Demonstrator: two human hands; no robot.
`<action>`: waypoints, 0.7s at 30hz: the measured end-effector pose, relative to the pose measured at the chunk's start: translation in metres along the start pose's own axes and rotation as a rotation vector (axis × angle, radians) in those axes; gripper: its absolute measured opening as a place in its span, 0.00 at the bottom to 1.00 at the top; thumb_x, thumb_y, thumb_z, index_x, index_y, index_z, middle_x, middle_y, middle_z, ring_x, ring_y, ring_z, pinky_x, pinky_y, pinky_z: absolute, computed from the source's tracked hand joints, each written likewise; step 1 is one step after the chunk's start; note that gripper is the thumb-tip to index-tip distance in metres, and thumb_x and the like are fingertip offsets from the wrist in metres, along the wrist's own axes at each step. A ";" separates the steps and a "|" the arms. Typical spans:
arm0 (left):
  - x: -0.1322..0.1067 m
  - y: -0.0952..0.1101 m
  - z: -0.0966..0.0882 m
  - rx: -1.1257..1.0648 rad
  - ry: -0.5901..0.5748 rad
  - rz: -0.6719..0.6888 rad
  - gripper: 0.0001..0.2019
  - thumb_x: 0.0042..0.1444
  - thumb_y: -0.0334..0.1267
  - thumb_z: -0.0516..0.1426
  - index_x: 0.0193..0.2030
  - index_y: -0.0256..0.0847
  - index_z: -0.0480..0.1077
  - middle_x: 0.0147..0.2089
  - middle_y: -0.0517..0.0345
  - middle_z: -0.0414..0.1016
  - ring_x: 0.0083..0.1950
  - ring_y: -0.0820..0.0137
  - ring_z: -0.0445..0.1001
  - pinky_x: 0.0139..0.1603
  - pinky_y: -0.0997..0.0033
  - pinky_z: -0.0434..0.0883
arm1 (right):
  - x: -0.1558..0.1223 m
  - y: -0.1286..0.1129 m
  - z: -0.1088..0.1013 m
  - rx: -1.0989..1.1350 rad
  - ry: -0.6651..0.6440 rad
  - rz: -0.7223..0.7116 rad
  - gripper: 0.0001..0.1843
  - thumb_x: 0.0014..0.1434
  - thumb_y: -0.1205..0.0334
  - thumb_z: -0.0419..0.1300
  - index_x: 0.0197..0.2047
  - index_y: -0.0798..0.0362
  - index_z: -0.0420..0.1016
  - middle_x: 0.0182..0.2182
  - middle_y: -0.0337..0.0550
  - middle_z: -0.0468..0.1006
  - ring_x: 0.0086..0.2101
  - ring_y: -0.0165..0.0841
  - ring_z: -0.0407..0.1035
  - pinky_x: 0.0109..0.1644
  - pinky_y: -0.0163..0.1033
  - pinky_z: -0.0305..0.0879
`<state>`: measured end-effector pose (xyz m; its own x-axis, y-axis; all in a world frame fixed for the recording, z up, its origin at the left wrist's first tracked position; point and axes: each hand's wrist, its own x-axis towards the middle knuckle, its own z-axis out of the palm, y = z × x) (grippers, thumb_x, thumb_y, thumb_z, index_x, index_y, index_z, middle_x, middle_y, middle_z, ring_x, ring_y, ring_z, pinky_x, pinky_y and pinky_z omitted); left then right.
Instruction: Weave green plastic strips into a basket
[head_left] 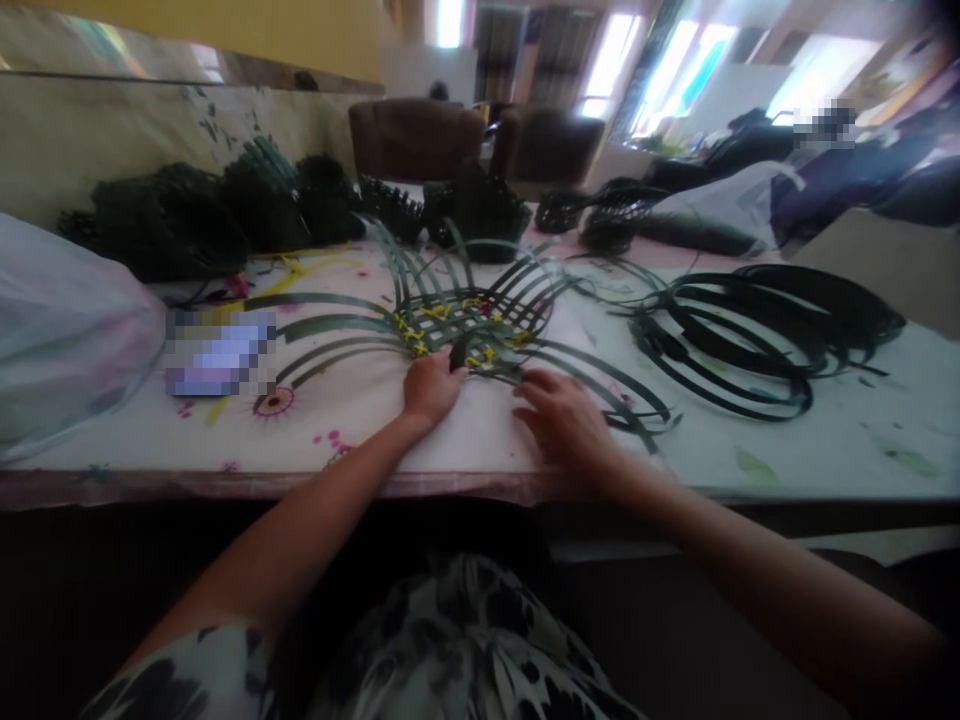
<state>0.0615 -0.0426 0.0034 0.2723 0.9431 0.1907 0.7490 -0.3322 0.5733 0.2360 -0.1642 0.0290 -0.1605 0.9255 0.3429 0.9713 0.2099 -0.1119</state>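
A half-woven basket (469, 320) of dark green plastic strips lies on the table, its loose strip ends fanning out on several sides. Small yellow ties and a red one mark its crossings. At the basket's near edge, my left hand (433, 388) is closed round a dark strip (461, 350) that bends up from the weave. Just right of it, my right hand (559, 410) has its fingers curved and apart beside the near right rim. I see nothing held in it, though its fingertips are blurred against the strips.
Coils of dark green strip (750, 340) lie on the right of the table (285, 450). A white plastic bag (67, 330) and a blurred-out phone-like object (221, 355) are on the left. Dark woven baskets (180, 220) line the back, with chairs (420, 140) behind. A person (840, 170) is far right.
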 end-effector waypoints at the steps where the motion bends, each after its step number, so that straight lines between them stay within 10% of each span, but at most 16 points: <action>1: 0.000 -0.001 0.000 -0.011 0.001 0.002 0.10 0.59 0.42 0.58 0.40 0.42 0.78 0.38 0.53 0.81 0.39 0.63 0.77 0.36 0.70 0.64 | 0.001 0.007 -0.002 0.143 0.027 0.039 0.11 0.65 0.64 0.55 0.45 0.56 0.78 0.47 0.52 0.78 0.44 0.39 0.71 0.50 0.43 0.64; 8: 0.002 -0.004 0.000 -0.075 -0.015 0.020 0.09 0.57 0.39 0.59 0.40 0.41 0.79 0.36 0.54 0.81 0.38 0.64 0.76 0.36 0.71 0.65 | 0.015 0.044 -0.015 0.371 -0.143 0.093 0.11 0.60 0.67 0.57 0.41 0.54 0.80 0.39 0.45 0.80 0.38 0.36 0.73 0.45 0.40 0.66; 15: 0.005 -0.010 -0.002 -0.131 -0.027 0.057 0.07 0.55 0.37 0.60 0.39 0.41 0.79 0.35 0.56 0.80 0.37 0.66 0.76 0.36 0.72 0.66 | 0.015 0.014 -0.003 -0.231 -0.251 0.014 0.12 0.62 0.73 0.53 0.37 0.55 0.78 0.39 0.50 0.76 0.42 0.38 0.67 0.40 0.38 0.58; 21: 0.004 -0.010 -0.001 -0.172 -0.030 0.024 0.08 0.55 0.37 0.61 0.40 0.42 0.79 0.36 0.56 0.81 0.38 0.65 0.77 0.38 0.71 0.67 | 0.008 -0.017 -0.010 -0.180 -0.194 0.183 0.12 0.63 0.72 0.51 0.36 0.56 0.75 0.33 0.51 0.77 0.36 0.38 0.68 0.37 0.40 0.54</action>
<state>0.0545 -0.0355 -0.0007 0.3087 0.9332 0.1838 0.6287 -0.3452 0.6968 0.2204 -0.1630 0.0432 0.0059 0.9893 0.1459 0.9998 -0.0084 0.0171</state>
